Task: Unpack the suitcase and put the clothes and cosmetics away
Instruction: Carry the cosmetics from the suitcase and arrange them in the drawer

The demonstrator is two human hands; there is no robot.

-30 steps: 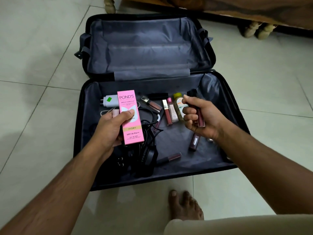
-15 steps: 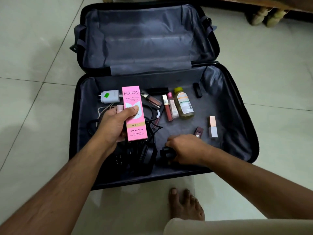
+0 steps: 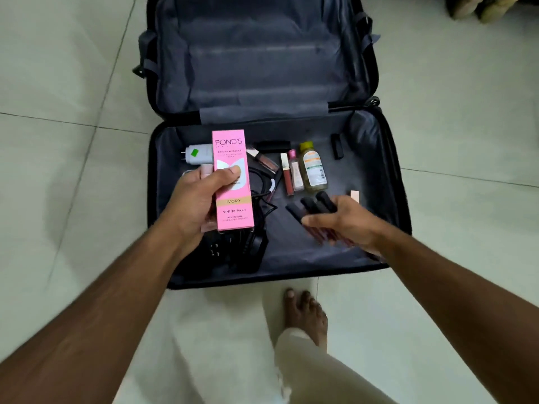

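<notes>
Left hand (image 3: pixel 198 199) grips a pink Pond's box (image 3: pixel 233 182) upright, thumb pressed on its front face, fingers curled behind; a small pale pink item is tucked behind the box in the same hand, too hidden to identify. Right hand (image 3: pixel 347 221) is clamped on a bundle of lip gloss tubes (image 3: pixel 313 207), black caps fanning out past the fingers toward the left, reddish bodies blurred under the palm; count unclear. Both hands hover over the near half of the open suitcase (image 3: pixel 163 199), which lies flat on the tiled floor (image 3: pixel 58 170). In that half: white charger plug (image 3: pixel 198 154) with green sticker just behind the box, black cables and headphones (image 3: pixel 248 246) below the left hand, a loose lip gloss (image 3: pixel 264 161) beside the box, two upright-lying tubes (image 3: pixel 291 173) touching a yellow-capped bottle (image 3: pixel 313 170), a black cap-like piece (image 3: pixel 337 145) near the right wall, a pale peach stick (image 3: pixel 355 196) just beyond the right hand. Far half of the suitcase shows only grey lining. Bare foot (image 3: pixel 303 316) and light trouser leg (image 3: pixel 315 371) on the floor near the suitcase edge.
</notes>
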